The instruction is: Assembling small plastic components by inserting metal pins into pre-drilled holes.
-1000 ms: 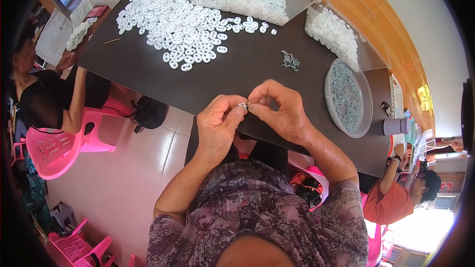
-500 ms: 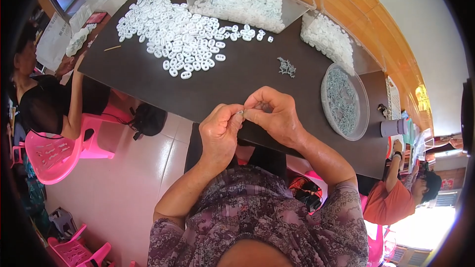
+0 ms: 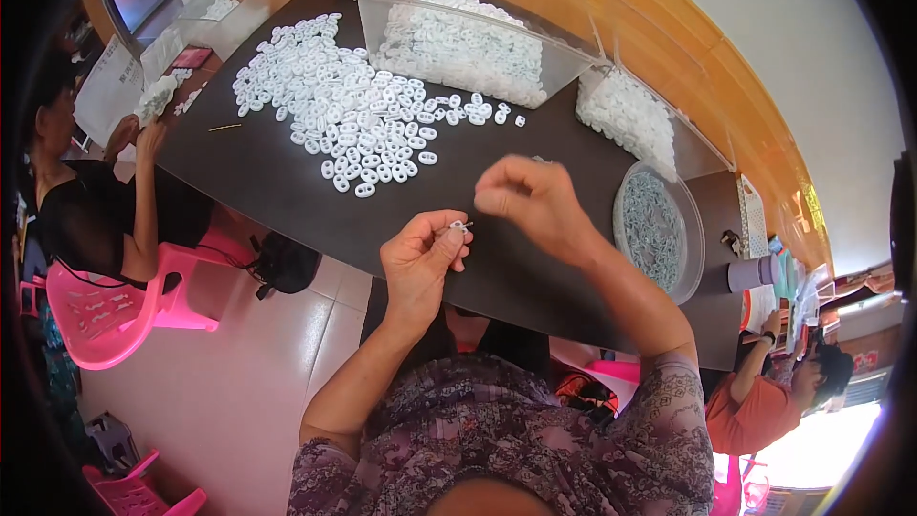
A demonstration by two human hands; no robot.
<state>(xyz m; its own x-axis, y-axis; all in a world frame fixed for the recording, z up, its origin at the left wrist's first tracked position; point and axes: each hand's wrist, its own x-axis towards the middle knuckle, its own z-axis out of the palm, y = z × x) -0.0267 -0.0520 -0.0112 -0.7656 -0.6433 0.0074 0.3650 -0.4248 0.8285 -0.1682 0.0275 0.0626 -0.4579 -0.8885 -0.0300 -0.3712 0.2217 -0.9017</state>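
Plastic piece (image 3: 458, 226), white, sits pinched in left hand (image 3: 420, 253); right hand (image 3: 535, 205) curled, grip unclear.

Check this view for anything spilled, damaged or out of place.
A thin yellowish stick lies alone on the dark table by the left edge of the heap of white pieces, unlike anything around it. The heap is loose but looks laid out rather than spilled, and I see no clear damage.

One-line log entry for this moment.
left hand: pinches small white part | right hand: blurred, apart from left, contents unclear | table: white oval pieces, clear round tub
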